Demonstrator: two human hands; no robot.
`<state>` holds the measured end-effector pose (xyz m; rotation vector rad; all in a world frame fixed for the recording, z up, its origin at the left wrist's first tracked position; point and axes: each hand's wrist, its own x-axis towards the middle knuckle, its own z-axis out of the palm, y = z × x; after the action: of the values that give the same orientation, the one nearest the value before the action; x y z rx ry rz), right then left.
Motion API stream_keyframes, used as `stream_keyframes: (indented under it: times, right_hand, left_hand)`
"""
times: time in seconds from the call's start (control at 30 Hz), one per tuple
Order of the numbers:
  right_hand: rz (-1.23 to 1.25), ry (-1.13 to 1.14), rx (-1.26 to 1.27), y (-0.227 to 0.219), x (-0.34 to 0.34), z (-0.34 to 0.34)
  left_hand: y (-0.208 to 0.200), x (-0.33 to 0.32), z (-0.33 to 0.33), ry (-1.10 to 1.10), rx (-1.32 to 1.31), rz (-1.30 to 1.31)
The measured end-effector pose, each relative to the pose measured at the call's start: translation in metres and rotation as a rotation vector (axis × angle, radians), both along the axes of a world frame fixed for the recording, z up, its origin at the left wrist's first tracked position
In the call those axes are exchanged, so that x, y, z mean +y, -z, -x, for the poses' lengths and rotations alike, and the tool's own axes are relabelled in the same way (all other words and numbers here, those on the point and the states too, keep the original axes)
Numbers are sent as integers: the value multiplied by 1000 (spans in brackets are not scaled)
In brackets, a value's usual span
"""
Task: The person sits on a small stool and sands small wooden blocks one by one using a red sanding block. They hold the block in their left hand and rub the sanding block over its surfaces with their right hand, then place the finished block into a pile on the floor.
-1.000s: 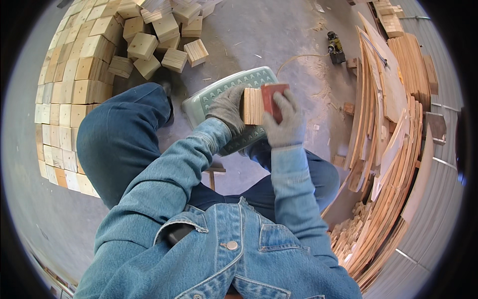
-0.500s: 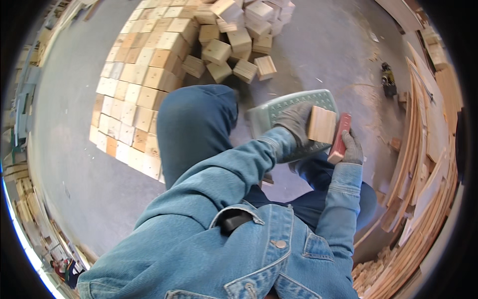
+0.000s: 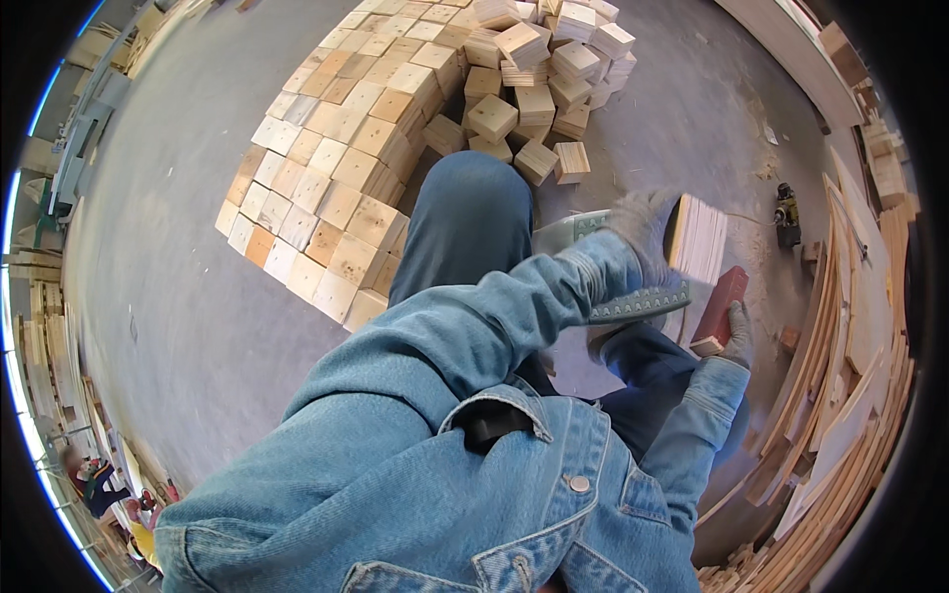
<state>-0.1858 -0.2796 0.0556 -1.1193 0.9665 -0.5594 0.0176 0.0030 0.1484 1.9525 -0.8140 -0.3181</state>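
My gloved left hand (image 3: 641, 232) grips a squared wooden block (image 3: 698, 239) from its left side, above the green plastic stool (image 3: 638, 305). The block is tilted, its pale grained side toward me, and slightly blurred. In my gloved right hand (image 3: 737, 341) is a red sanding block (image 3: 720, 311), a wood piece with a reddish covering and a bare pale end. It is held just below and to the right of the wooden block, with a small gap between them. My arms and knee hide part of the stool.
Ahead lies a neat stack of wooden blocks (image 3: 336, 168), with a loose heap of blocks (image 3: 534, 99) beside it. A cordless drill (image 3: 787, 215) stands on the floor at right. Long boards (image 3: 840, 395) line the right side. People (image 3: 99, 484) appear far off at lower left.
The wooden block has risen and tilted in my left hand, moving away from the stool's top. The whole view has shifted, bringing the stack rightward. My right hand keeps the sanding block.
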Motion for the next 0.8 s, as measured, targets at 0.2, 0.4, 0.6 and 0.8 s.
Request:
stream_keyframes:
  times: [0.2, 0.4, 0.6, 0.8]
  right_hand:
    - [11, 72, -64, -37, 17, 18]
    - [18, 46, -112, -34, 15, 36]
    - [124, 55, -2, -24, 23, 37]
    - [213, 51, 43, -19, 15, 49]
  left_hand:
    - [-53, 34, -61, -13, -274, 395]
    - [-94, 126, -112, -219, -533, 383]
    - [-6, 289, -137, -467, -672, -258]
    - [85, 324, -50, -385, -184, -848]
